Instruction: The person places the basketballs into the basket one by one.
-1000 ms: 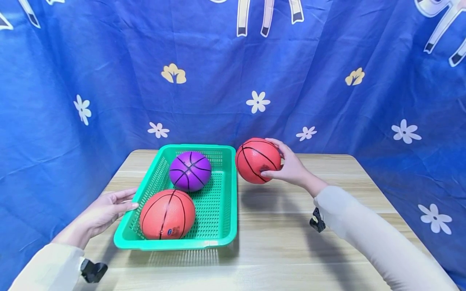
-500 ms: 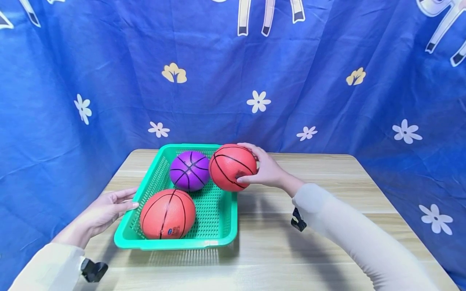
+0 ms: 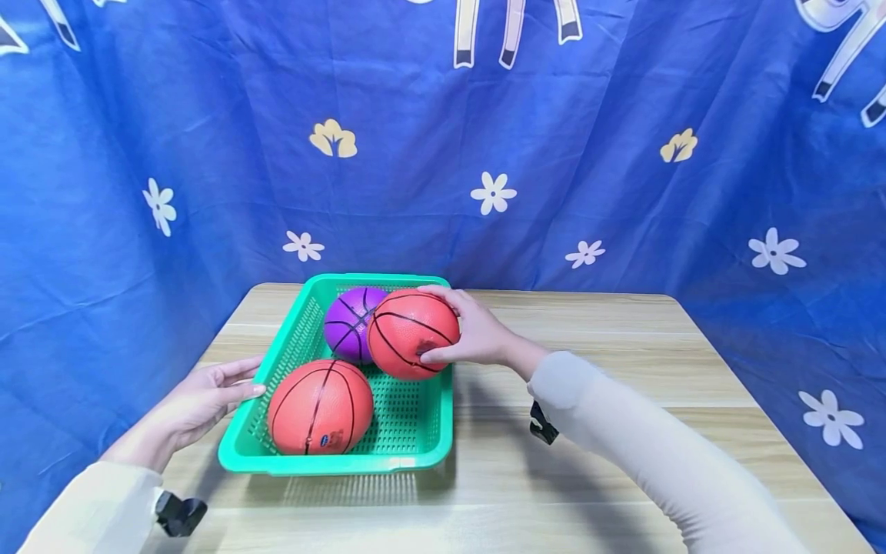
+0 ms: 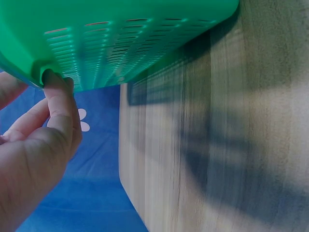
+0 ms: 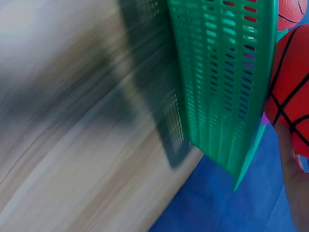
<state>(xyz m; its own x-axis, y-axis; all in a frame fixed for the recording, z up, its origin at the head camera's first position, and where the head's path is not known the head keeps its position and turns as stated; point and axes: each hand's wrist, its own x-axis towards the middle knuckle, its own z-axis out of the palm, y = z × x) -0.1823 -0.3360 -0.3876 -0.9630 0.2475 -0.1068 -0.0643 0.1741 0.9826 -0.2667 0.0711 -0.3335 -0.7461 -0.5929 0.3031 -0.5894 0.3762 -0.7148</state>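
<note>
A green plastic basket (image 3: 443,431) stands on the left half of the table. My left hand (image 3: 201,404) holds its left rim by the fingertips; in the left wrist view a fingertip tucks up under the rim. With spread fingers and thumb, my right hand (image 3: 477,331) grips a red mini basketball (image 3: 413,331) from its right side. That ball is over the basket's back right part, partly hiding a purple ball (image 3: 346,323) inside. Another red basketball (image 3: 320,408) lies in the basket's front left. In the right wrist view the gripped ball (image 5: 294,87) is beyond the basket's wall.
The wooden table (image 3: 588,369) extends to the right of the basket. A blue curtain (image 3: 415,192) with flower prints hangs close behind the table and along both sides.
My right hand has carried the red basketball leftward and a little down, from right of the basket to over its inside. The left hand and the basket have stayed put.
</note>
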